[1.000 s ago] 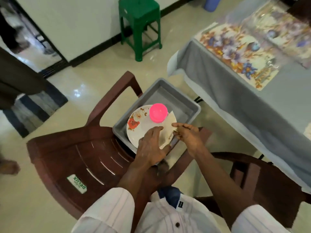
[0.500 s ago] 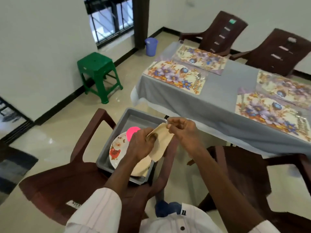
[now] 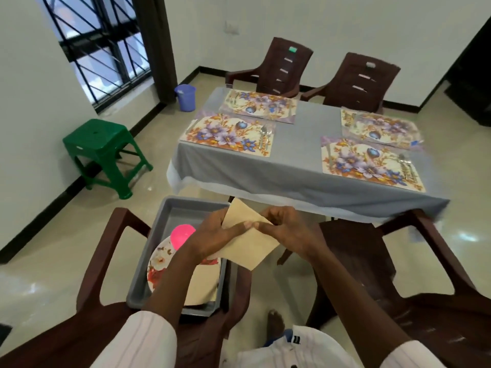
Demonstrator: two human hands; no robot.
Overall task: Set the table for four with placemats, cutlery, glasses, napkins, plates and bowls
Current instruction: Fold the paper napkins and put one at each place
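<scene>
A grey-clothed table point(image 3: 305, 179) with four floral placemats point(image 3: 228, 134) stands beyond you. At left, the grey tray point(image 3: 170, 208) on the chair point(image 3: 106, 251) holds a plate point(image 3: 156, 264) and pink bowl point(image 3: 182, 235). Your left hand point(image 3: 212, 240) and right hand point(image 3: 287, 232) both pinch the beige napkin point(image 3: 252, 245) above the tray's right edge; if either pinch slackens while carrying, it may slip to the floor.

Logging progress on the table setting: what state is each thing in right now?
Napkin: in the air, held by both hands.
Left hand: grips the napkin.
Right hand: pinches the napkin.
Tray: on a chair, holding plate and pink bowl.
Placemats: four laid flat on the table.
Cutlery: lying on the two near placemats.
</scene>
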